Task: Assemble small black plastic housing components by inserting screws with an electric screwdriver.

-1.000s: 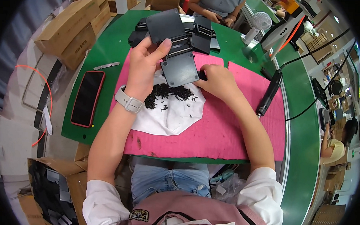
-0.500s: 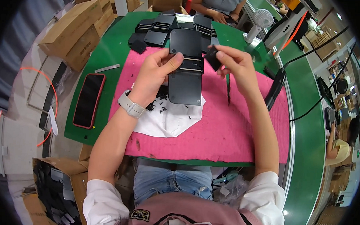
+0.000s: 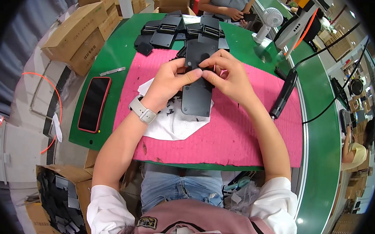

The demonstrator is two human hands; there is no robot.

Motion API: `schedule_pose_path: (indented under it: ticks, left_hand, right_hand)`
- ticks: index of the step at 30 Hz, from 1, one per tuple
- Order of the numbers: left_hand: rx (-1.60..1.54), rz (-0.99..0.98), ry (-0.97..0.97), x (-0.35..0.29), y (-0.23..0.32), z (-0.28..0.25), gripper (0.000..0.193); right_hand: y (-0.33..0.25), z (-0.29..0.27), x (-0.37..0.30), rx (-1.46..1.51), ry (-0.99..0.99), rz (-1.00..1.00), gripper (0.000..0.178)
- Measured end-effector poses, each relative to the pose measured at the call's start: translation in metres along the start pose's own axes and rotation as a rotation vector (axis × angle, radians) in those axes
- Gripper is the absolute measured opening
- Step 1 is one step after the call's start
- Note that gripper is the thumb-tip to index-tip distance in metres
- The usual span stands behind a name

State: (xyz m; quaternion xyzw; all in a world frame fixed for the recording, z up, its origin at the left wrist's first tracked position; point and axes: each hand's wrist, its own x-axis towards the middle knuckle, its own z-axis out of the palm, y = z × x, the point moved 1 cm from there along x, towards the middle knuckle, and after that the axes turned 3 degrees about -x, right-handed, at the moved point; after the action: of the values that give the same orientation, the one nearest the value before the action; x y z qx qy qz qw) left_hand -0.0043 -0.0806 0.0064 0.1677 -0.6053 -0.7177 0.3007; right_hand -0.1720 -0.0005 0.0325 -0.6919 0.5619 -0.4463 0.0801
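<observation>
A long black piece made of two flat plates [image 3: 196, 101] joined at a narrow middle stands over the pink mat. My left hand [image 3: 171, 79] is closed on its left side, with the thumb across the middle. My right hand [image 3: 228, 77] presses its bunched fingers and thumb onto that same middle part from the right. The small dark square plate it carried is mostly hidden under the fingers there. Below, small black screws [image 3: 169, 112] lie scattered on a white cloth [image 3: 170, 131].
Several similar black assemblies [image 3: 163, 37] are piled at the far edge. A phone [image 3: 94, 105] and a metal strip [image 3: 112, 70] lie left on the green table. Right are a corded electric screwdriver [image 3: 285, 94] and a white fan [image 3: 269, 21]. Another person's hands [image 3: 237, 14] show beyond.
My right hand has moved left, bringing the small square plate onto the middle of the long black piece. The long piece has shifted slightly right and toward me.
</observation>
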Motion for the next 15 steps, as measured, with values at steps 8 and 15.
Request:
schedule_pose_path:
  ticks: [8, 15]
  left_hand:
    - [0.407, 0.074, -0.480, -0.015, -0.006, 0.028, 0.039]
    - [1.119, 0.544, -0.055, -0.018, 0.005, 0.022, 0.021]
  right_hand:
    - [-0.002, -0.061, -0.008, 0.033, 0.153, 0.323, 0.020]
    - [0.025, -0.126, -0.057, -1.090, 0.378, 0.607, 0.028]
